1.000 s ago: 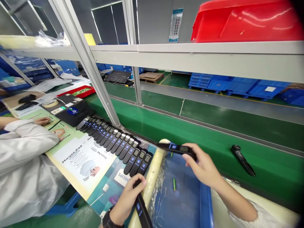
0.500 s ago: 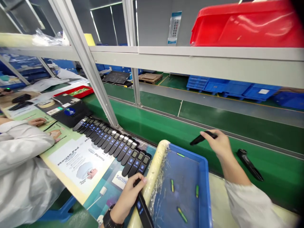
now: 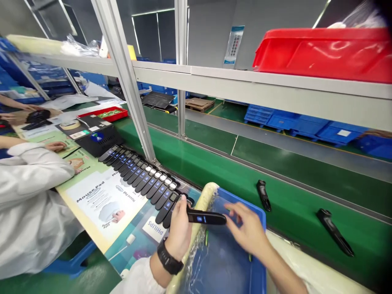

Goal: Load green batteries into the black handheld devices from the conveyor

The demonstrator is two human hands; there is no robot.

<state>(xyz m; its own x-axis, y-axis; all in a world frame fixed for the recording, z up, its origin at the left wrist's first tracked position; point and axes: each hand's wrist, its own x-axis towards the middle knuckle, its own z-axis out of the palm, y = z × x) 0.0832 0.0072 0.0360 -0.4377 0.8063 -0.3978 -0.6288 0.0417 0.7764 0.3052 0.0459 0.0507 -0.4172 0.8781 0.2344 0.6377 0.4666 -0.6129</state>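
My left hand (image 3: 180, 233), with a black watch on its wrist, is closed round one end of a slim black handheld device (image 3: 210, 217) with blue marks. It lies level over the blue tray (image 3: 262, 261). At the device's far end is my right hand (image 3: 249, 230), thumb and fingers apart; whether a fingertip touches it I cannot tell. Left of my left hand, several similar devices (image 3: 149, 179) with small displays lie in a slanting row on the table, the nearest partly hidden. Small green-yellow pieces in the tray are mostly covered by my hands.
Two black devices, one nearer (image 3: 263, 196) and one farther right (image 3: 335, 232), lie on the green belt (image 3: 211, 171). A foam roll (image 3: 211, 188) lines the tray's left edge. Metal posts hold a shelf with a red bin (image 3: 321, 55). A co-worker's sleeve (image 3: 36, 167) is at left.
My right hand has let go of a black device, which now lies on the belt, and moved left over the tray. My left hand has raised its device and turned it level.
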